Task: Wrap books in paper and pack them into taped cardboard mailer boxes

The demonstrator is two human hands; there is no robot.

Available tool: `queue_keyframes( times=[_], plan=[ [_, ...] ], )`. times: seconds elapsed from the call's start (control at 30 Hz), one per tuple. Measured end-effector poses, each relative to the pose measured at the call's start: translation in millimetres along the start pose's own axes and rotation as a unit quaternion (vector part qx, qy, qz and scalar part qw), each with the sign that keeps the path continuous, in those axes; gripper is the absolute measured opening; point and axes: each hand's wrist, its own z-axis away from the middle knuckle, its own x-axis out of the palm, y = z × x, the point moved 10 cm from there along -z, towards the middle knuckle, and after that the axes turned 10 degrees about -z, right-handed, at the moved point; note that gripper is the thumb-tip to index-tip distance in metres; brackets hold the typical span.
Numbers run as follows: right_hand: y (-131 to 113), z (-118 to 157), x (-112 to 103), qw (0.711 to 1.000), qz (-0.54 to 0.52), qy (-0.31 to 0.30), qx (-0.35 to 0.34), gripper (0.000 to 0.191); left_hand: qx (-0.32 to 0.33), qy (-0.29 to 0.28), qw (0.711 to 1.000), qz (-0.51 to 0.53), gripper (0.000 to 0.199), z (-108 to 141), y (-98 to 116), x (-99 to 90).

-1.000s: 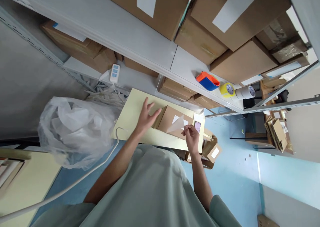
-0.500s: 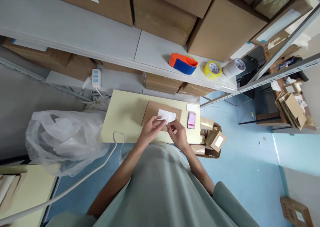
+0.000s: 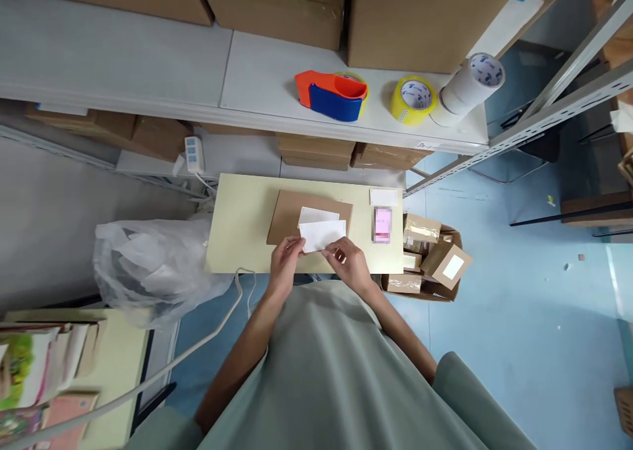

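Observation:
A white paper sheet [image 3: 324,234] is held up between my two hands, above a flat brown cardboard box [image 3: 287,211] on the pale yellow table [image 3: 237,225]. My left hand [image 3: 285,258] pinches the sheet's left edge. At its lower right edge is my right hand [image 3: 349,262], thumb and fingertips closed on the paper. Behind the held sheet, a white label [image 3: 316,216] lies on the box, partly covered. Right of the box are a phone with a pink screen [image 3: 382,225] and a small white card [image 3: 383,196].
A shelf [image 3: 257,74] above holds a tape dispenser [image 3: 333,96], yellow tape [image 3: 414,100], white rolls [image 3: 469,87] and large boxes. An open carton of small boxes [image 3: 448,293] stands at right. A plastic bag [image 3: 153,265] and a white cable [image 3: 212,334] are at left.
The held white sheet has lifted off the box and separated from the label beneath it. My view has shifted, and the plastic bag and shelf items appear in changed positions.

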Motion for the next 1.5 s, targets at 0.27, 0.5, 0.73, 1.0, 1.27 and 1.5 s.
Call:
queue_keyframes(
  times=[0.27, 0.5, 0.73, 1.0, 1.27, 1.5],
  plan=[
    [53, 1, -65, 0.986, -0.037, 0.139, 0.087, 0.038, 0.001, -0.013, 0.999, -0.035, 0.062, -10, 3, -4.4],
    [80, 6, -60, 0.978, -0.082, 0.13, 0.141, 0.041, -0.011, -0.044, 0.999, -0.025, 0.064, -10, -6, 1.8],
    [85, 13, -50, 0.977, -0.074, 0.137, 0.145, 0.039, -0.015, -0.077, 0.996, -0.041, 0.069, -21, -25, -5.8],
    [91, -1, -27, 0.981, -0.05, 0.147, 0.118, 0.038, 0.015, -0.029, 0.996, -0.083, 0.071, -64, -45, -25.8],
    [108, -39, -13, 0.976, 0.026, 0.168, 0.139, 0.043, 0.05, 0.017, 0.984, -0.172, 0.033, -111, -30, -33.3],
    [120, -53, -14, 0.955, 0.122, 0.181, 0.2, 0.031, 0.089, 0.051, 0.942, -0.32, 0.023, -122, -10, -25.1]
  ],
)
